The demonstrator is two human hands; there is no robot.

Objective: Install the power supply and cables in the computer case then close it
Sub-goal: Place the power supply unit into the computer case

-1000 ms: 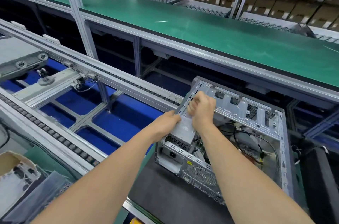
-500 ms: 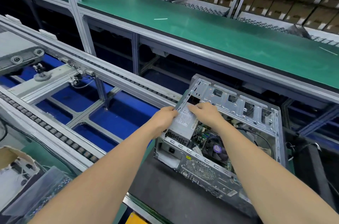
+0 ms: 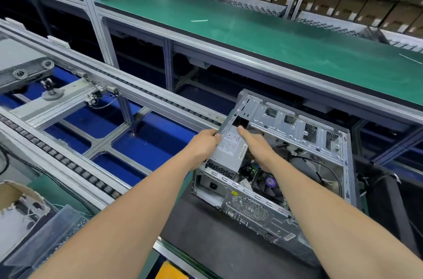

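Right hand unclenched, now flat on the power supply; left hand grips its edge. Cabling and closing the case look still to do.

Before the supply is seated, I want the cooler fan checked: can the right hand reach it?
Probably yes: the right hand lies on the power supply right by the fan, and the case is open above it.
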